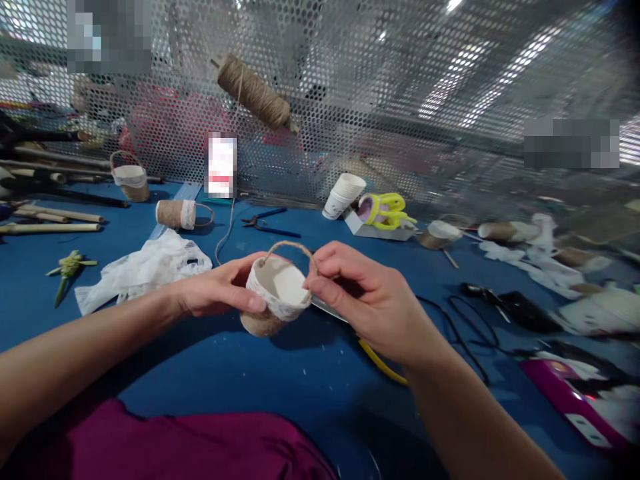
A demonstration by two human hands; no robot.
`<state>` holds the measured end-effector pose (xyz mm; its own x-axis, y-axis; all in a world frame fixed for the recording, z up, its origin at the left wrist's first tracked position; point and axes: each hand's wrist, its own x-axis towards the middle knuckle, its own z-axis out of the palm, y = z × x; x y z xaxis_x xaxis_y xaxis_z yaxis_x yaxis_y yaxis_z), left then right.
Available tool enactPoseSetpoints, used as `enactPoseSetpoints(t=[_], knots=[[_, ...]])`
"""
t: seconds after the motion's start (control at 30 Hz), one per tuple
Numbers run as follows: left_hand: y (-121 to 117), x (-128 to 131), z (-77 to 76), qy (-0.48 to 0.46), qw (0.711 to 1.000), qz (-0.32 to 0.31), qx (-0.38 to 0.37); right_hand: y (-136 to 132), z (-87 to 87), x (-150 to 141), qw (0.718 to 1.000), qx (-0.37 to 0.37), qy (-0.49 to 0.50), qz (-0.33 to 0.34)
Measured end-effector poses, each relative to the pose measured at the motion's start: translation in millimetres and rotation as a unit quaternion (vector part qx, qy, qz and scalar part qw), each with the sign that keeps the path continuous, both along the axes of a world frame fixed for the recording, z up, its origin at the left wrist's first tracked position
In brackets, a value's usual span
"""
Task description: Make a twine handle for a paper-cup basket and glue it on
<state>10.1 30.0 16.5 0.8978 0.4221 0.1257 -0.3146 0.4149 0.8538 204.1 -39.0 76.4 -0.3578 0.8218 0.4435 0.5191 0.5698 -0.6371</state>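
A small cup basket (278, 292), wrapped in twine and white lace with a twine handle, is held above the blue table (240, 373) between both hands. My left hand (216, 291) grips its left side, thumb along the lace rim. My right hand (367, 300) pinches the right rim where the handle joins. The basket tilts toward me, its white inside showing.
Two similar baskets (129, 177) (179, 214) lie at the back left, beside white lace fabric (145, 268) and bamboo sticks (53, 217). A twine spool (254, 93) hangs on the mesh wall. Stacked paper cups (343, 195), pliers (269, 222), a yellow tool (386, 210), black cables (465, 327).
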Motion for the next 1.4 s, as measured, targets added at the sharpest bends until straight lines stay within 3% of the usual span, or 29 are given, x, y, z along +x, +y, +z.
enactPoseSetpoints(t=[0.27, 0.67, 0.87, 1.07, 1.27, 1.4], knots=[[-14.1, 6.1, 0.9, -0.044, 0.998, -0.006, -0.046, -12.6, -1.1, -4.1, 0.998, 0.064, 0.005, -0.023], [-14.7, 3.8, 4.8, -0.027, 0.999, -0.003, -0.023, -24.2, 2.8, -13.6, 0.995, 0.067, -0.007, -0.079], [-15.7, 0.4, 8.5, 0.011, 0.997, 0.013, 0.078, -24.6, 3.0, -12.7, 0.993, 0.084, -0.015, -0.08], [-18.7, 5.9, 0.8, 0.038, 0.986, 0.056, 0.154, -23.0, 0.5, -14.2, 0.992, 0.08, -0.03, -0.091], [-17.9, 6.0, 10.6, 0.031, 0.948, 0.124, 0.292, -22.0, 9.4, -2.7, 0.992, 0.074, -0.1, 0.001], [-17.8, 1.4, 18.7, 0.057, 0.924, 0.143, 0.35, -21.4, 11.3, 6.2, 0.981, 0.059, -0.182, 0.023]])
